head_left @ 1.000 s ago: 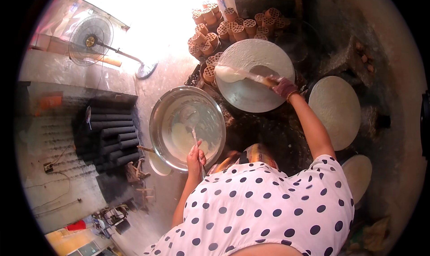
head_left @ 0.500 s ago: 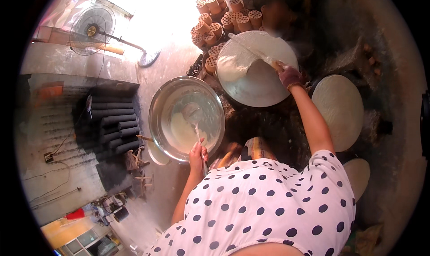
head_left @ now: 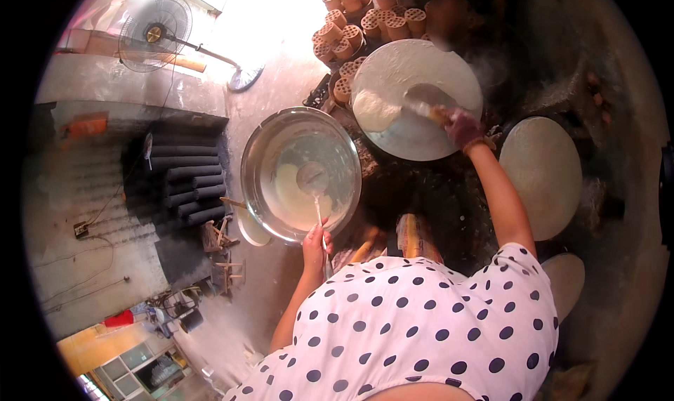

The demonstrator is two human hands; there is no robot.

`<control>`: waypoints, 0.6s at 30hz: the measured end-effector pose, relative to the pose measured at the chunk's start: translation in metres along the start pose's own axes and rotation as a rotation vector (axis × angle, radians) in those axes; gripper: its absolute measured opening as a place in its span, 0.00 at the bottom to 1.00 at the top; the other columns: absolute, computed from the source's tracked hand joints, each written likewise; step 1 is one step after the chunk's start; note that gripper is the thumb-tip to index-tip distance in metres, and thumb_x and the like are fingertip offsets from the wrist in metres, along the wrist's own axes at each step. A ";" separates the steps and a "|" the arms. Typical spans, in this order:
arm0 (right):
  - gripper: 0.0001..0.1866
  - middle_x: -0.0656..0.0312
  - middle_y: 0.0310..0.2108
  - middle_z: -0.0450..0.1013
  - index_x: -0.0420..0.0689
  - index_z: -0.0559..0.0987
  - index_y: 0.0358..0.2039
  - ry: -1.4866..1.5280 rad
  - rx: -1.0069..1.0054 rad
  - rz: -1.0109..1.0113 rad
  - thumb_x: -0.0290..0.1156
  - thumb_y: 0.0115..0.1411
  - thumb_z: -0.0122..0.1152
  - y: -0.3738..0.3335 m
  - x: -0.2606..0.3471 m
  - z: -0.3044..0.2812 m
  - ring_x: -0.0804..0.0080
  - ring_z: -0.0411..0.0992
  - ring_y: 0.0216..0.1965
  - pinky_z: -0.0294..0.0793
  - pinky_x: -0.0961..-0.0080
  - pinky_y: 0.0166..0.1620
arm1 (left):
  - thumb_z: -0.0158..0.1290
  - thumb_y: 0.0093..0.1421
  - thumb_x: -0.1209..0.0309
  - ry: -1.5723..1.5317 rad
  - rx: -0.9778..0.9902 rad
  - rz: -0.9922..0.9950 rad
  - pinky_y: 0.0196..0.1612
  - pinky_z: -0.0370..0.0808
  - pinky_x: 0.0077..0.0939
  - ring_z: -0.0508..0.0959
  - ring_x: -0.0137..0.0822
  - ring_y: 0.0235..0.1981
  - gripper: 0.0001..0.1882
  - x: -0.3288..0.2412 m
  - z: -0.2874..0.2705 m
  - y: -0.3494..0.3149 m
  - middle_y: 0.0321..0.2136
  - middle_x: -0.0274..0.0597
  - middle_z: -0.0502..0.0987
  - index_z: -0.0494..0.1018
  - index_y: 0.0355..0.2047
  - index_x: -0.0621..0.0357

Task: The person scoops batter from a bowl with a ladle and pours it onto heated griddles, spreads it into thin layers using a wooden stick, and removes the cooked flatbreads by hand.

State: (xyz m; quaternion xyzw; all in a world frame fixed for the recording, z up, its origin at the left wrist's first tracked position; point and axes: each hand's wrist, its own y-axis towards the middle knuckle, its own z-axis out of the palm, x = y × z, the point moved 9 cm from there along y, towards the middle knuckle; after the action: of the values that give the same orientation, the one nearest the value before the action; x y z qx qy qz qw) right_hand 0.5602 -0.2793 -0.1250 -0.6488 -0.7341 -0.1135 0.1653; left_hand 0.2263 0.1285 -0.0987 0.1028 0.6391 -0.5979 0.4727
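My left hand [head_left: 317,242] is closed around the long handle of a ladle [head_left: 312,179]. The ladle's bowl rests over pale batter [head_left: 288,187] inside a wide metal basin [head_left: 254,135]. On my right hand [head_left: 463,129] is a dark reddish glove, its fingers wrapped round the wooden handle of a flat spreader [head_left: 420,106]. That blade lies over a large round griddle [head_left: 421,145], which has batter spread on its far part and a thicker pool [head_left: 375,111] at its left. Bare griddle surface shows on the near side.
Two more round griddles with pale sheets, one [head_left: 540,180] beside my right arm and another [head_left: 564,281] nearer me, stand at right. Clay-coloured perforated briquettes [head_left: 344,32] cluster beyond the griddle. Dark briquette stacks [head_left: 186,180] and a standing fan [head_left: 156,34] are at left.
The spreader has swung round and swept over the griddle; batter covers more of its far and right side. My left hand keeps the ladle in the basin. The whole view has shifted slightly.
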 end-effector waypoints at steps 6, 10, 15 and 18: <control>0.21 0.58 0.40 0.76 0.50 0.76 0.49 0.153 -0.109 -0.274 0.28 0.52 0.63 -0.142 0.006 -0.067 0.59 0.74 0.37 0.75 0.66 0.40 | 0.43 0.67 0.62 -0.013 0.032 0.027 0.13 0.61 0.15 0.63 0.22 0.11 0.21 -0.008 -0.027 -0.002 0.17 0.30 0.65 0.64 0.55 0.63; 0.17 0.63 0.29 0.75 0.46 0.77 0.48 0.989 -0.220 0.428 0.35 0.59 0.59 -0.187 -0.026 0.025 0.74 0.70 0.25 0.73 0.72 0.30 | 0.42 0.68 0.64 -0.021 0.143 0.035 0.14 0.62 0.15 0.64 0.23 0.11 0.20 -0.010 -0.039 0.001 0.17 0.31 0.66 0.63 0.55 0.64; 0.09 0.64 0.16 0.70 0.45 0.77 0.34 0.923 -0.169 0.463 0.36 0.58 0.53 -0.141 0.178 0.103 0.74 0.68 0.15 0.67 0.73 0.18 | 0.41 0.68 0.65 0.004 0.235 0.033 0.13 0.62 0.15 0.64 0.23 0.11 0.19 -0.018 -0.060 0.003 0.17 0.32 0.67 0.64 0.54 0.65; 0.08 0.66 0.16 0.69 0.49 0.76 0.30 1.113 -0.123 0.687 0.38 0.59 0.53 -0.167 0.184 0.149 0.74 0.66 0.12 0.64 0.74 0.15 | 0.41 0.68 0.66 0.039 0.253 0.025 0.13 0.62 0.14 0.64 0.22 0.10 0.19 -0.024 -0.088 0.000 0.16 0.32 0.66 0.64 0.53 0.66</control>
State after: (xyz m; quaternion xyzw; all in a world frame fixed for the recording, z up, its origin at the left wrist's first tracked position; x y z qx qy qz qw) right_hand 0.3619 -0.0762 -0.1821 -0.6989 -0.2824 -0.4149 0.5096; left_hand 0.1963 0.2148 -0.0954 0.1809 0.5664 -0.6656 0.4510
